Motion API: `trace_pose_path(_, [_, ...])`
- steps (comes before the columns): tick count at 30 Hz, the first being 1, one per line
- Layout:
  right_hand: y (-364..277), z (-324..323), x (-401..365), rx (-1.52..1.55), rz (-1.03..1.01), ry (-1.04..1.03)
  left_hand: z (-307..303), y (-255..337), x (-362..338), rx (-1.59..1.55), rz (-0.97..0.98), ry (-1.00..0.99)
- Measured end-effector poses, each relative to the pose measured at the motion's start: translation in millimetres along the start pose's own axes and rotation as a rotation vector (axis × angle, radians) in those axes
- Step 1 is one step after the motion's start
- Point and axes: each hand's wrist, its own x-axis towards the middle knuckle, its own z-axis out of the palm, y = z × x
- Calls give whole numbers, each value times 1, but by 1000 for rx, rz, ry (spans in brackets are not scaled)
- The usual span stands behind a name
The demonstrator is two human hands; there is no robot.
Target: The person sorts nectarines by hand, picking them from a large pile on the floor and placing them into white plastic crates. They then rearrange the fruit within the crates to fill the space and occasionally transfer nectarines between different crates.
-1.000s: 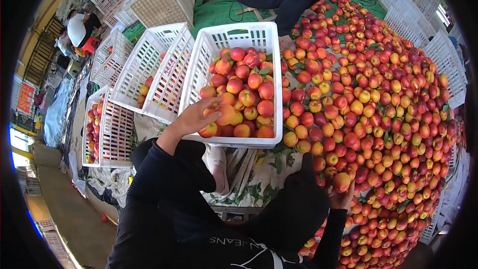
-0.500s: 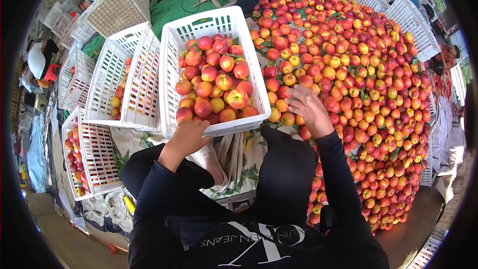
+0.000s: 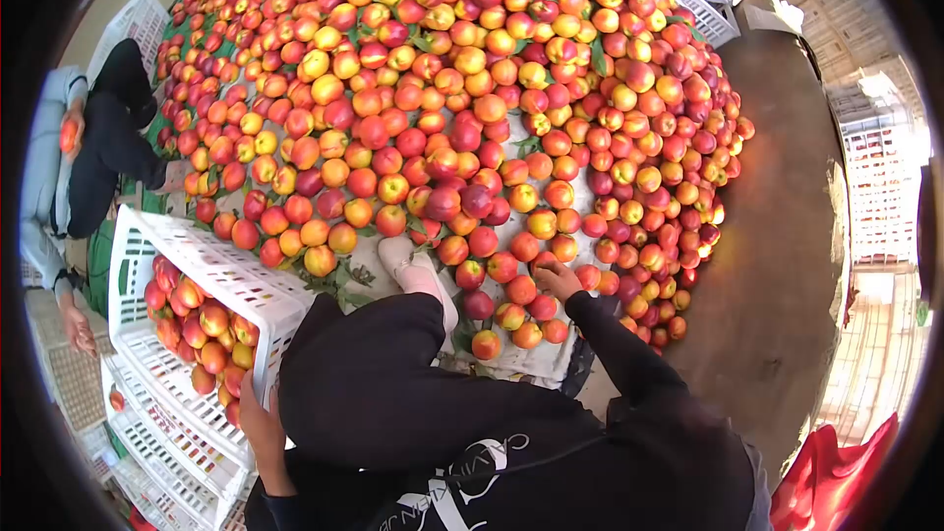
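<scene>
Nectarines (image 3: 521,290) lie right under the nearer right hand (image 3: 558,280), its grip unreadable, while the left hand (image 3: 258,423), grip likewise unreadable, touches the crate (image 3: 211,270).

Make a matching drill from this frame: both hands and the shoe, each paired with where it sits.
Things:
1 left hand
2 right hand
3 shoe

Places:
A on fruit at the near edge of the pile
B between the crate and the pile
C against the crate's wall

Pairs: 1-C, 2-A, 3-B
</scene>
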Motion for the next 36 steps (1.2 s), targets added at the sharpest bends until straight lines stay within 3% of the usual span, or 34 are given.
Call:
trace_pose_path(4, [-35, -18, 70, -69, -207, 296, -15, 36, 17, 75, -76, -115])
trace_pose_path(6, [-50, -33, 115, -153, -298, 531, -11, 17, 19, 39, -73, -111])
trace_pose_path(11, [-98, -63, 184, -376, -256, 860, 0, 31, 52, -236, -64, -51])
trace_pose_path(15, [-122, -33, 201, -695, -284, 628, 22, 117, 89, -257, 77, -98])
trace_pose_path(17, [-111, -20, 212, -1066, -228, 483, 34, 137, 105, -499, 62, -224])
trace_pose_path(19, [-121, -15, 226, -1079, -151, 442, 49, 157, 121, -489, 93, -260])
trace_pose_path(23, [-126, -22, 219, -876, -120, 516, 81, 190, 155, -818, 69, -417])
trace_pose_path(25, [-131, -17, 187, -602, -38, 533, 97, 203, 167, -1156, -46, -528])
trace_pose_path(26, [-103, -21, 187, -332, -218, 487, 107, 202, 173, -1252, -46, -591])
trace_pose_path(27, [-138, -15, 145, 76, 10, 206, 116, 206, 174, -1258, -41, -595])
trace_pose_path(29, [-125, -9, 120, 111, -360, -65, 130, 212, 177, -1379, -143, -710])
trace_pose_path(30, [-122, -16, 122, 112, -360, -51, 137, 214, 177, -1409, -168, -737])
trace_pose_path(32, [-113, -36, 138, -270, -427, 295, 145, 218, 176, -1478, -248, -770])
trace_pose_path(33, [-108, -44, 153, -307, -356, 580, 149, 219, 176, -1547, -336, -782])
trace_pose_path(35, [-96, -57, 190, -554, -121, 872, 155, 215, 174, -1575, -360, -765])
trace_pose_path(36, [-92, -54, 203, -553, -133, 866, 157, 214, 174, -1616, -399, -753])
